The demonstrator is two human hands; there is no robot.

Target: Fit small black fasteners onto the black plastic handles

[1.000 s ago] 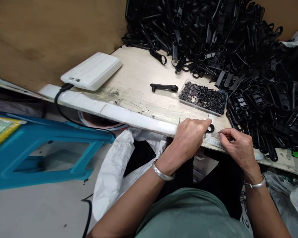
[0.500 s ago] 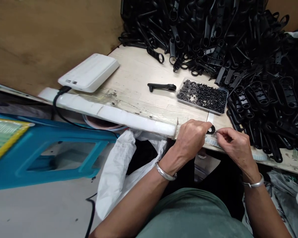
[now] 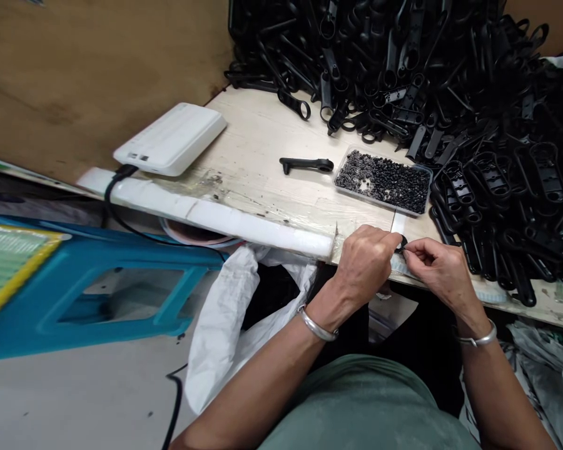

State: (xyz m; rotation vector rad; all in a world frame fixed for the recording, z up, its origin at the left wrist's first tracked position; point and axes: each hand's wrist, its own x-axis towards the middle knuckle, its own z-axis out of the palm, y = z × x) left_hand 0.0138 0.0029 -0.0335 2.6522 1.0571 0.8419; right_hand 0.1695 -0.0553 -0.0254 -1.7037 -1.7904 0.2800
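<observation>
My left hand is closed around a black plastic ring-ended part at the table's near edge; only the ring shows past my fingers. My right hand is pinched, fingertips pressed against that ring, holding something too small to make out. Just behind my hands stands a clear tray of small black pieces. A single black handle part lies alone on the table left of the tray.
A large heap of black plastic handle parts fills the back and right of the table. A white box with a cable sits at the left edge. A white sack and a blue plastic stool stand below.
My right hand has moved left until its pinched fingertips meet the ring held in my left hand. The left hand has stayed in place.
</observation>
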